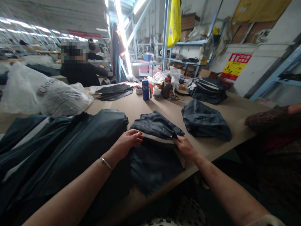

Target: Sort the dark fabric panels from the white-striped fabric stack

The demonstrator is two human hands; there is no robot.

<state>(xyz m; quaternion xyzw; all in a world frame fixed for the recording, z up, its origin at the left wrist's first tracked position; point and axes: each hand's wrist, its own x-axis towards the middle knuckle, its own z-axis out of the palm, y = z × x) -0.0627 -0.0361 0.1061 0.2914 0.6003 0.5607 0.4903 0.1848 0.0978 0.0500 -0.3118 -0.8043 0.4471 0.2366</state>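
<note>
A dark navy garment (155, 163) of thin cloth lies folded before me, with a pale strip (157, 138) running across it. My left hand (127, 141) is closed, thumb against fingers, at the left end of that strip, pinching the cloth there. At the strip's other end, my right hand (185, 146) grips the garment's dark edge between thumb and fingers. The cloth between both hands is slightly raised, and its lower part hangs over the table's front edge.
Large dark cloth piles (94, 135) lie left, below a clear plastic bag (47, 91). A folded dark bundle (204, 121) sits right on the brown table (164, 105). A blue flask (145, 90), a dark bottle (166, 87) and scissors (175, 98) stand behind. A person's sleeve (265, 119) is at right.
</note>
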